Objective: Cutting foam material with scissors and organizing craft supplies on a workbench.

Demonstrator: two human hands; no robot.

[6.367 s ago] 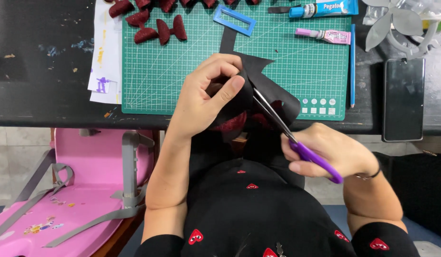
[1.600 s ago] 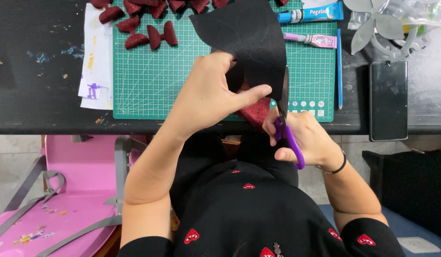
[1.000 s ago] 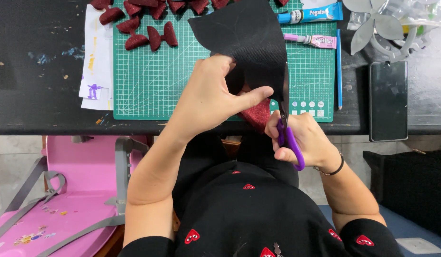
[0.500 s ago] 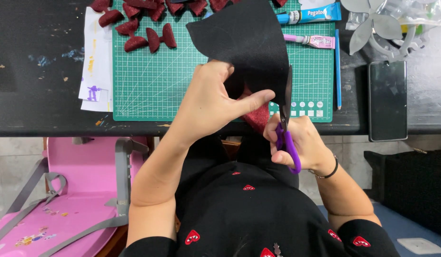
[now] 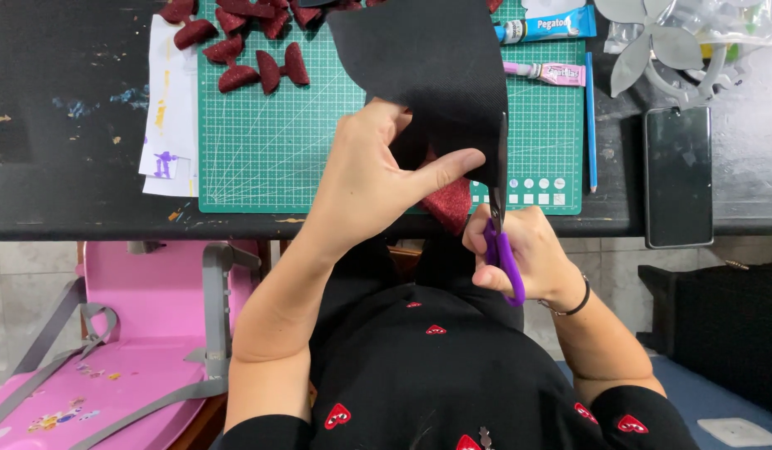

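Desk [image 5: 86, 125] surface is black and worn, with small paint marks, seen from the head camera looking down. On it lies a green cutting mat [image 5: 269, 150] with a white grid. At the top left part of the mat there are several dark red glitter pieces [image 5: 244, 58]. Just beside the mat on the left lies a white paper strip [image 5: 169, 108] with yellow and purple marks. At the top right of the mat are two glue tubes [image 5: 544, 50], one blue and one pink, and a blue pencil [image 5: 589, 125] lies along the right edge of the mat. A dark phone [image 5: 677, 175] lies on the desk further right, under some grey flower shapes [image 5: 652, 50]. Below the desk edge the floor has pale tiles, and a pink chair [image 5: 144, 333] with grey straps stands at the left.

The left hand [image 5: 369, 183] is closed on a black sheet [image 5: 436, 75], thumb stretched over the lower edge, holding it up above the mat. A red glitter piece [image 5: 448, 204] shows just under the thumb. The right hand [image 5: 527, 258] has its grip closed around the handles of purple scissors [image 5: 501, 242]; the blades point upward and meet the right edge of the black sheet, nearly shut
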